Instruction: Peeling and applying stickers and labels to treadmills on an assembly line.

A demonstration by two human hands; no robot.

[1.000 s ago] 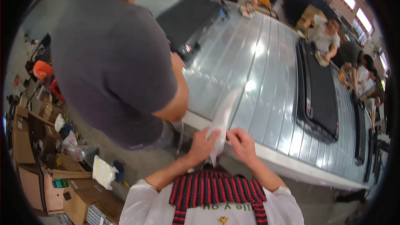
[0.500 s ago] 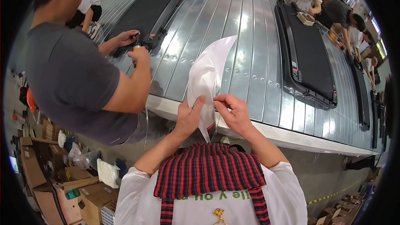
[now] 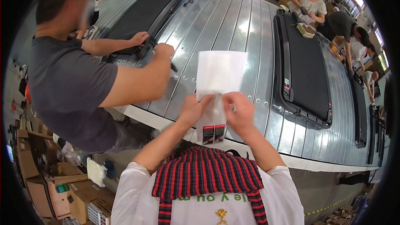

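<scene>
A white sticker sheet [image 3: 221,68] is held up in front of me, with two black-and-red labels [image 3: 213,133] at its near end. My left hand [image 3: 193,109] grips the sheet's left edge, thumb on top. At its right side, my right hand [image 3: 239,110] is closed with fingers curled in against the sheet. Motion blurs those fingertips, so what lies between them cannot be made out. Under and beyond the sheet spreads a ribbed metal-topped table [image 3: 183,64].
To my left, a person in a dark shirt [image 3: 77,79] works at a long black panel [image 3: 141,16]. Another black panel [image 3: 306,66] lies to the right, with a small box [image 3: 306,30] at its far end. Other people stand along the far right. Cardboard boxes [image 3: 89,193] fill the lower left.
The sheet has gone from bent and twisted to flatter and facing me, bringing its labels into view. My right hand has shifted slightly right. The person on the left has moved both arms.
</scene>
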